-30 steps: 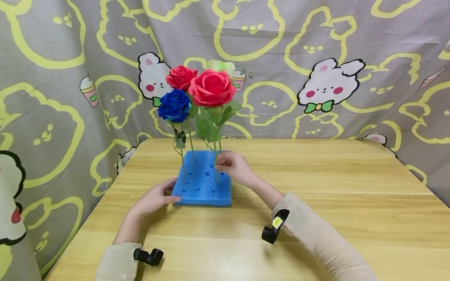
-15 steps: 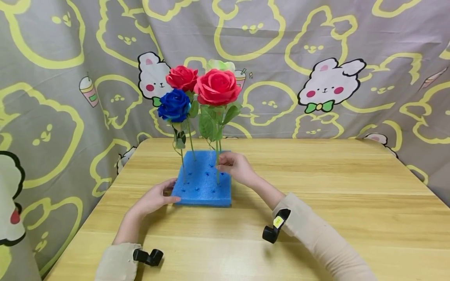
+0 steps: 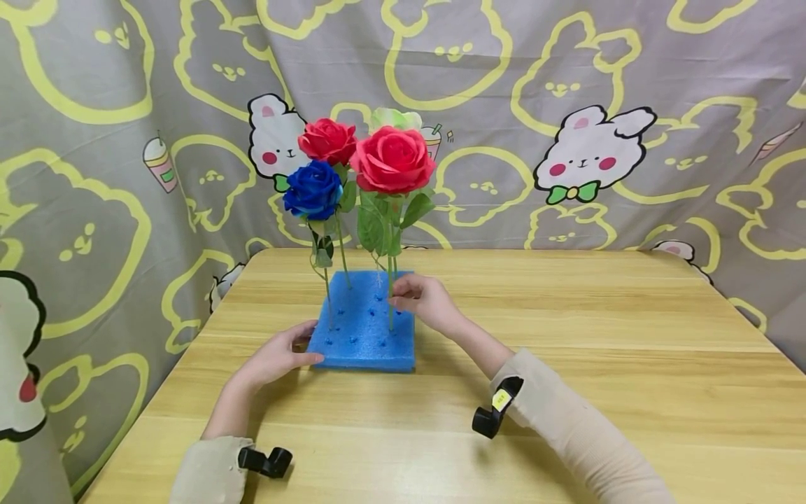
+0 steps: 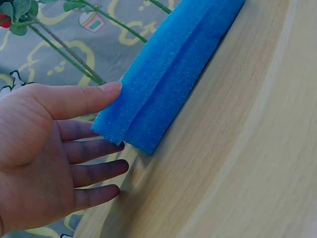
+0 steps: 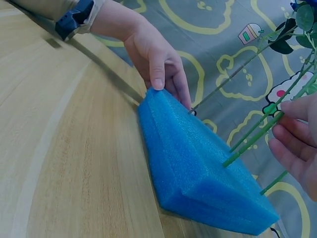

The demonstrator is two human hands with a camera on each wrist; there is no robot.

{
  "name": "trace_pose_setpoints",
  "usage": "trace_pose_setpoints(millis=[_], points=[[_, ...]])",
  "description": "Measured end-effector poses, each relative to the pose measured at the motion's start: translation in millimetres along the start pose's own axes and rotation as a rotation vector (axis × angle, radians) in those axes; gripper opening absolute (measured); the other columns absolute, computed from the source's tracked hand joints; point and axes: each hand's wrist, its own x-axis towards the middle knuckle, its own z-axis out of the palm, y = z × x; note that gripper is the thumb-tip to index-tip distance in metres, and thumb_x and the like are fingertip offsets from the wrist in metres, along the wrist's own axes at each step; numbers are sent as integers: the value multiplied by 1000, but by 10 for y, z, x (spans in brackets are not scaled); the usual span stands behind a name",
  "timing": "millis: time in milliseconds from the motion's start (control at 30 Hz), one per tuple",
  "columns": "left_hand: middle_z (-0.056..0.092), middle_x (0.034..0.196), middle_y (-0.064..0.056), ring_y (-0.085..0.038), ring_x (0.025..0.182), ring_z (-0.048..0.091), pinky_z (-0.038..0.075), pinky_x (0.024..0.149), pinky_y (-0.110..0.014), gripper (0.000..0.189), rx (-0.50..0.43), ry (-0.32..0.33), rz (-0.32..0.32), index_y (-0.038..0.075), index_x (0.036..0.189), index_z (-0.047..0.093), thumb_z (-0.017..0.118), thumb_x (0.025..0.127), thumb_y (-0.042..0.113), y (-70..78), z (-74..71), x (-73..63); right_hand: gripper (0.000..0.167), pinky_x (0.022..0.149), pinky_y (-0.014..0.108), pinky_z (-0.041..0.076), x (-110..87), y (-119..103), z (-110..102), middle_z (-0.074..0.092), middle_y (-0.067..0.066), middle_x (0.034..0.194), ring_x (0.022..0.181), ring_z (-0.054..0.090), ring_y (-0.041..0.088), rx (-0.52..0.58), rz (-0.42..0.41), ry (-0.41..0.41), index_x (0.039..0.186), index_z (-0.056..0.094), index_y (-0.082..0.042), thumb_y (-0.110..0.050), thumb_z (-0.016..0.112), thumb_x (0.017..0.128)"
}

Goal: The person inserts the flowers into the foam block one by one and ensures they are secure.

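A blue foam block (image 3: pixel 365 362) with several small holes lies on the table. My left hand (image 3: pixel 273 358) is at its left front corner, thumb (image 4: pixel 101 95) on the top edge and the other fingers extended beside it. With thumb and fingertips, my right hand (image 3: pixel 428 302) pinches the green stem of a large red rose (image 3: pixel 395 161), whose lower end stands in the foam at the right. Also upright in the block are a blue rose (image 3: pixel 313 189) and a smaller red rose (image 3: pixel 326 140). Behind the large rose, a pale green flower (image 3: pixel 395 117) is partly hidden.
The wooden table (image 3: pixel 598 322) extends widely to the right and in front of the block. A grey curtain (image 3: pixel 491 70) with yellow bear outlines hangs behind and to the left. Each sleeve carries a black wrist camera, one seen at the right wrist (image 3: pixel 494 409).
The large red rose has swung to the right and its stem stands straighter, still in my right fingers. My left hand and the block have stayed in place.
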Motion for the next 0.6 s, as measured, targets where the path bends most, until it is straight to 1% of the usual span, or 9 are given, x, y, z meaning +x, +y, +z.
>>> trace_pose_setpoints(millis=[200,367,500,600], points=[[46,130,-26,-41,119,43,33,99,-55,75,1,-1,7,-7,140,30,68,84,25,-1,-5,-11,12,71,29,52,-21,4,-20,63,10,88,79,60,18,13,13,-5,95,64,3,-2,64,85],[46,129,-26,-41,119,43,32,99,-55,75,-2,4,5,-8,140,30,68,84,24,0,-1,-18,14,72,31,52,-45,51,-38,63,11,90,82,61,25,31,9,-21,97,64,4,-3,64,85],[43,132,-28,-42,121,40,31,100,-55,76,-12,-2,5,-8,140,28,68,84,24,7,-7,-20,21,75,34,52,-90,106,-88,64,11,94,85,62,28,50,29,-33,103,63,7,-6,64,86],[39,136,-29,-44,124,37,29,101,-56,76,-14,3,13,-8,141,25,65,86,25,31,-49,-33,27,77,39,52,-149,157,-164,64,16,98,88,62,31,77,56,-35,107,60,11,-8,62,88]])
